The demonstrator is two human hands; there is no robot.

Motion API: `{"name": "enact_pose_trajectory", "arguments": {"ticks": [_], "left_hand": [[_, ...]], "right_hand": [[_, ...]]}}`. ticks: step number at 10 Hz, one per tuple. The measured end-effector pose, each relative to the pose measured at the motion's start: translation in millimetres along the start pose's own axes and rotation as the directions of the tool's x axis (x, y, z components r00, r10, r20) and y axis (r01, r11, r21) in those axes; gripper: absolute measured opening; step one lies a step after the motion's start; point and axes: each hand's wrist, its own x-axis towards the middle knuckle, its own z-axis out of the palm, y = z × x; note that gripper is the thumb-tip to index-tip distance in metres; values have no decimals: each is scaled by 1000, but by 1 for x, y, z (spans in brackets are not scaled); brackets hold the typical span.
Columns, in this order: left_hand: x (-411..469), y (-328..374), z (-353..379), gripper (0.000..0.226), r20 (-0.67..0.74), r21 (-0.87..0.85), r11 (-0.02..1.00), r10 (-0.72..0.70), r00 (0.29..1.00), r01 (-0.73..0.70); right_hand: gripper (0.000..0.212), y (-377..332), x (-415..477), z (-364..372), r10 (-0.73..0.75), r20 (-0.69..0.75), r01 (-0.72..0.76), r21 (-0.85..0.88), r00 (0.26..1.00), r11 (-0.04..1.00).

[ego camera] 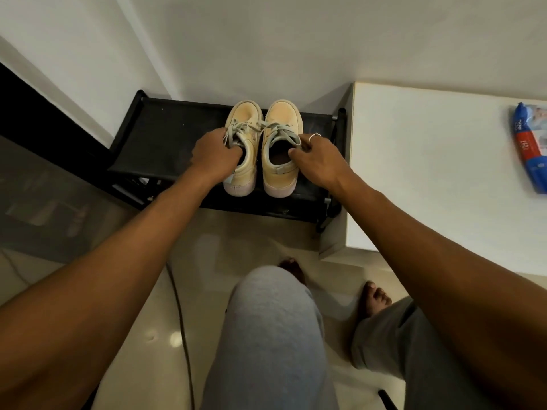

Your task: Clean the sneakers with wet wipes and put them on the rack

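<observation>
Two pale yellow sneakers stand side by side on the top shelf of a black shoe rack, toes toward the wall. My left hand grips the collar of the left sneaker, fingers curled into its opening. My right hand, with a ring on one finger, pinches the collar of the right sneaker at its outer edge. A blue and red pack of wet wipes lies on the white counter at the far right.
A white counter stands right beside the rack. White walls close in behind the rack. My legs in grey trousers and bare feet are on the glossy floor below. A dark cable runs along the floor at left.
</observation>
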Motion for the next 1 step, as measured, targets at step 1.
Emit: {"name": "enact_pose_trajectory", "arguments": {"ticks": [1], "left_hand": [[-14,10,1,38,-80,17,1000,-2,997,3]], "right_hand": [[46,-5,-13,-3,3,-34,-3,3,999,1000]]}}
